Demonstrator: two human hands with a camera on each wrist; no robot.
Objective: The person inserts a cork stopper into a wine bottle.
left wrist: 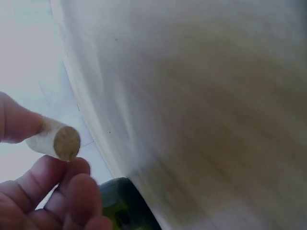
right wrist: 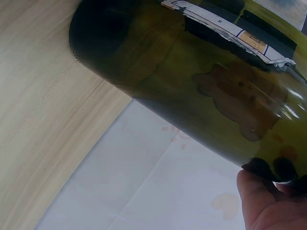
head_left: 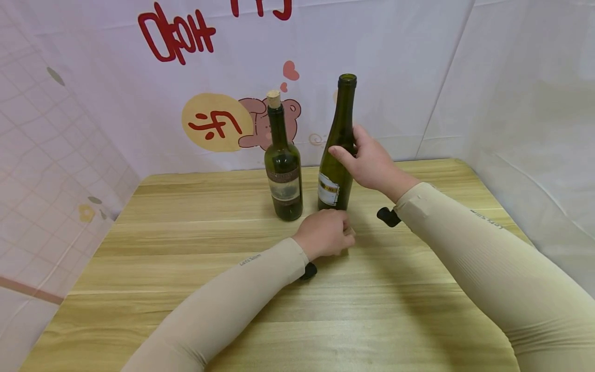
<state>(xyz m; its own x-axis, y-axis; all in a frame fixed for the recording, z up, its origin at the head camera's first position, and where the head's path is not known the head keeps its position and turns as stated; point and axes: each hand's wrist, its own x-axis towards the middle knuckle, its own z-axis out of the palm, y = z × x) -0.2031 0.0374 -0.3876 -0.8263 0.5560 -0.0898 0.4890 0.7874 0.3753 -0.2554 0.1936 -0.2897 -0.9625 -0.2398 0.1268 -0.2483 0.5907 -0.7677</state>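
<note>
My right hand grips a green glass bottle around its shoulder, below the uncorked mouth; a torn label is on its front. The right wrist view shows the bottle's lower body close up, with a fingertip and thumb at its side. My left hand is low over the table in front of that bottle. Between thumb and fingers it pinches a cork, hidden in the head view. To the left stands a second dark green bottle, upright, with a cork in its neck.
Both bottles are toward the back of a light wooden table. A white cloth backdrop with red lettering and a cartoon bear hangs behind it. Black wrist cameras sit under the sleeves.
</note>
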